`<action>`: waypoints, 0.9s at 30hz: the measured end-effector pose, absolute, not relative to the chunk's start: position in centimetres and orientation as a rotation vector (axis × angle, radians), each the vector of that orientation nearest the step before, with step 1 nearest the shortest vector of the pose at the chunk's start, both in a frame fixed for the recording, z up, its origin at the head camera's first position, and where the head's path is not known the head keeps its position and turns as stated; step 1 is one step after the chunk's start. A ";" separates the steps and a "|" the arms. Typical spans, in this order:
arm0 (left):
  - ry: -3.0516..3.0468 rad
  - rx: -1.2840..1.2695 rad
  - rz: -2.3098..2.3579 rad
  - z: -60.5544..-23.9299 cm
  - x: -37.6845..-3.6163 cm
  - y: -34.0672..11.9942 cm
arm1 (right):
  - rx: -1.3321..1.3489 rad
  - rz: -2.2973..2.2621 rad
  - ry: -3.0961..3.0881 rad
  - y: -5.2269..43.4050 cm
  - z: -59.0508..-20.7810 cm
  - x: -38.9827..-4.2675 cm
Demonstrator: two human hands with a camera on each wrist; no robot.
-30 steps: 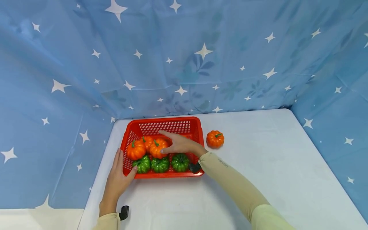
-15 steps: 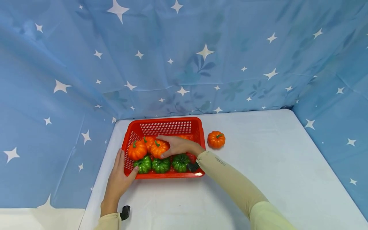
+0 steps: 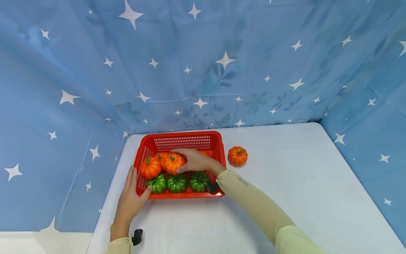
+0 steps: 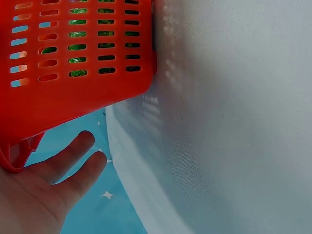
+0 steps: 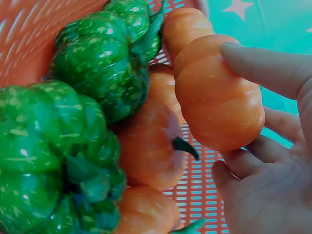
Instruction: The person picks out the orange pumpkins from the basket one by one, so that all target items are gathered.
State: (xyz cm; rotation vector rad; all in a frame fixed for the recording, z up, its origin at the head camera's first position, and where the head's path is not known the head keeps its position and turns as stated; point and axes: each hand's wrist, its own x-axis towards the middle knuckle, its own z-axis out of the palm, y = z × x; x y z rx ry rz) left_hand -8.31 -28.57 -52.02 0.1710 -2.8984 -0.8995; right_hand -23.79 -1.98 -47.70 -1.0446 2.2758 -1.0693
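Slotted red basket (image 3: 184, 195) near the bench's (image 3: 285, 169) far-left corner. Right hand (image 3: 195, 160): fingers clamped on an orange pumpkin (image 3: 173, 164) inside; left hand (image 3: 129, 201): fingers straight, apart, at its near-left corner. Work appears partway: three green pumpkins (image 3: 177, 183) inside, one outlying pumpkin (image 3: 237, 156), untouched, beyond its right edge.

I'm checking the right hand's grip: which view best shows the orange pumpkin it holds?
The right wrist view, which shows the orange pumpkin close up in the right hand. The head view shows it small, partly covered; the left wrist view doesn't show it.
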 end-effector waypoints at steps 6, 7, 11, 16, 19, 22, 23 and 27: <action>-2.895 0.168 -0.898 -52.0 -8.3 -28.5 | -0.988 -1.140 2.301 -1.0 -46.7 -23.2; -2.897 0.171 -0.902 -52.0 -8.3 -28.4 | -0.977 -1.152 2.303 -0.7 -46.6 -23.1; -2.908 0.177 -0.901 -52.1 -8.3 -28.4 | -0.949 -1.210 2.309 0.4 -46.2 -22.8; -2.906 0.170 -0.887 -52.1 -8.3 -28.5 | -0.912 -1.286 2.337 2.3 -45.9 -22.6; -2.901 0.165 -0.897 -52.0 -8.3 -28.5 | -0.870 -1.314 2.359 3.5 -46.0 -22.4; -2.896 0.163 -0.901 -52.0 -8.3 -28.5 | -0.809 -1.356 2.378 4.6 -46.0 -22.2; -2.894 0.162 -0.903 -52.1 -8.3 -28.5 | -0.786 -1.373 2.383 5.0 -46.0 -22.1; -2.902 0.171 -0.906 -52.1 -8.3 -28.5 | -0.698 -1.437 2.385 6.5 -46.0 -21.6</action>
